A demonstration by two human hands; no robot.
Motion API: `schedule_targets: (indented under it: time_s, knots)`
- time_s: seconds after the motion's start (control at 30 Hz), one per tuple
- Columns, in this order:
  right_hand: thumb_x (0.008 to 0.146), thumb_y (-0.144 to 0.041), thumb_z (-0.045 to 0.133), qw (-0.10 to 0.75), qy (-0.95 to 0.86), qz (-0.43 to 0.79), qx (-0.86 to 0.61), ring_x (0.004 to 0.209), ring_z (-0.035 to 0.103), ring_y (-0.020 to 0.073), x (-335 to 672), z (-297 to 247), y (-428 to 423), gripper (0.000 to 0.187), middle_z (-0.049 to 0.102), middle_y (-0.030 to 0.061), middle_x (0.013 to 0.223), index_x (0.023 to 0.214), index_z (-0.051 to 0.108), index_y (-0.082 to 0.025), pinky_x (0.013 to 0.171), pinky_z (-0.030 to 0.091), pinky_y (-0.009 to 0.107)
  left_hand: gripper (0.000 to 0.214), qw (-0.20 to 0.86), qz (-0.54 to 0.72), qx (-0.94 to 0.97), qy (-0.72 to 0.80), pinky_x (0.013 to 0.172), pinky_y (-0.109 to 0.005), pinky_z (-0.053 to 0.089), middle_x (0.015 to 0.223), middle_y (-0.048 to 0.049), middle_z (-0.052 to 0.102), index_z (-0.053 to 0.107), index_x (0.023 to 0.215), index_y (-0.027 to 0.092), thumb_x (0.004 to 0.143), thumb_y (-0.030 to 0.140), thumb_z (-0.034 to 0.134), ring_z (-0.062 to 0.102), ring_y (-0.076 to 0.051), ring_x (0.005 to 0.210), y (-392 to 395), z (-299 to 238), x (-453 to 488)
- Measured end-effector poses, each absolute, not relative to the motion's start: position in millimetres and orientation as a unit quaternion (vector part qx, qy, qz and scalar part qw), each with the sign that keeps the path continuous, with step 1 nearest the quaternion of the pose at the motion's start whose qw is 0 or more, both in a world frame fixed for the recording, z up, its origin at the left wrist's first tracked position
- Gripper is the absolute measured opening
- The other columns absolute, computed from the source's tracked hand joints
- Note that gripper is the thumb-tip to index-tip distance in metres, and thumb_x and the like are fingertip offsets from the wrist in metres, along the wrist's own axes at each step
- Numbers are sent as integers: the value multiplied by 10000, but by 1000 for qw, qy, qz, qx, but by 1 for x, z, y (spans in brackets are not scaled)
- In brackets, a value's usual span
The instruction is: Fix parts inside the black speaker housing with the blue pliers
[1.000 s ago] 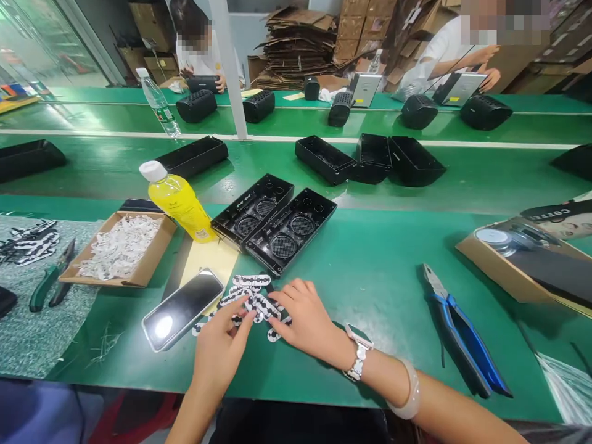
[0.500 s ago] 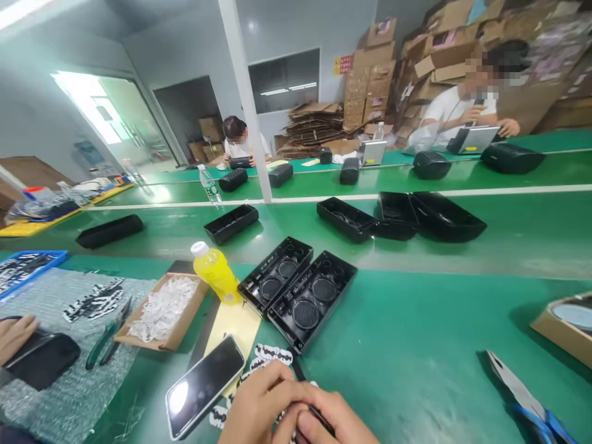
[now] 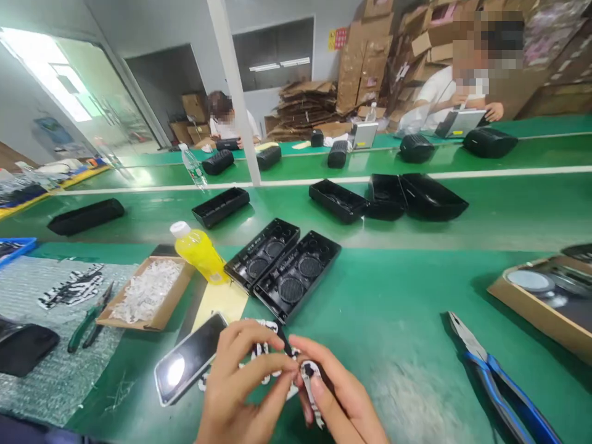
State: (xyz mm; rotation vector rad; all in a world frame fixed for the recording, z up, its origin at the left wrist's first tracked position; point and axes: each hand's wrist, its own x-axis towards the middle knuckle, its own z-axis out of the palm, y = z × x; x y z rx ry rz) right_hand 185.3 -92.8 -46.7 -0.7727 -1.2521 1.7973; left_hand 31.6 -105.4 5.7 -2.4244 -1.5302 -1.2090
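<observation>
Between thumb and fingers, my right hand (image 3: 345, 391) holds a small white-edged black strip (image 3: 311, 385). The thumb and fingertips of my left hand (image 3: 247, 385) pinch together right beside the strip's upper end; what lies in that pinch is too small to make out. Several similar black-and-white strips (image 3: 261, 354) lie on the table behind my hands, partly hidden by them. A phone (image 3: 189, 364) lies to the left of my left hand. Just beyond my hands rest two open black speaker housings (image 3: 300, 277) (image 3: 263, 256), side by side with round grilles showing.
Blue-handled pliers (image 3: 485, 364) and an open carton (image 3: 531, 308) are at right. On the left stand a yellow bottle (image 3: 201, 253), a box of clear plastic pieces (image 3: 150, 290) and green-handled cutters (image 3: 90, 320). More black housings (image 3: 337, 200) line the bench; two people sit across.
My hands, earlier closed together, have moved apart slightly, and the strip now shows in my right hand. The view has shifted right and down. At far left, another person's hand has left the view.
</observation>
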Motion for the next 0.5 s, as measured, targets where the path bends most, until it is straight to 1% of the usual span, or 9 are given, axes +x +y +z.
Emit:
schedule_targets:
  time_s: [0.1, 0.2, 0.27, 0.37, 0.43, 0.5]
  knots:
    - [928, -432, 395, 413, -514, 702, -269, 607, 459, 90, 186, -41, -96, 346, 475, 30, 857, 1224, 530, -314, 536, 410, 226, 171, 4, -396, -765, -508, 867, -331, 401, 901, -38, 543, 628, 851, 192, 747, 56, 629, 497, -165, 911, -108, 5, 36]
    - [949, -366, 365, 426, -504, 712, -241, 616, 447, 86, 184, -39, -96, 313, 436, 37, 908, 1199, 548, -324, 504, 399, 221, 165, 2, -398, -758, -516, 859, -334, 401, 901, -36, 546, 633, 855, 195, 753, 66, 630, 499, -166, 902, -108, 4, 37]
    - [952, -356, 360, 432, -491, 718, -238, 602, 437, 80, 183, -40, -95, 312, 428, 33, 901, 1203, 544, -329, 497, 394, 218, 169, 0, -401, -756, -517, 854, -338, 406, 897, -39, 548, 635, 856, 191, 748, 61, 634, 502, -169, 900, -107, 3, 36]
    - [943, -394, 371, 428, -494, 714, -250, 563, 422, 70, 179, -42, -95, 323, 439, 34, 892, 1203, 549, -325, 461, 371, 207, 189, 7, -405, -760, -508, 840, -340, 423, 888, -46, 544, 630, 855, 183, 731, 40, 637, 500, -174, 905, -104, 2, 34]
    - [925, -449, 388, 424, -507, 699, -274, 541, 414, 74, 176, -46, -95, 352, 473, 45, 880, 1183, 577, -302, 434, 357, 205, 200, 24, -402, -767, -500, 821, -333, 438, 882, -49, 544, 622, 836, 182, 714, 24, 635, 500, -177, 904, -103, 3, 32]
    - [901, -499, 413, 433, -524, 664, -310, 554, 450, 100, 172, -48, -95, 385, 527, 61, 846, 1129, 628, -276, 458, 392, 226, 204, 44, -395, -782, -480, 780, -312, 461, 870, -45, 554, 618, 807, 192, 701, 18, 629, 510, -172, 878, -104, 2, 29]
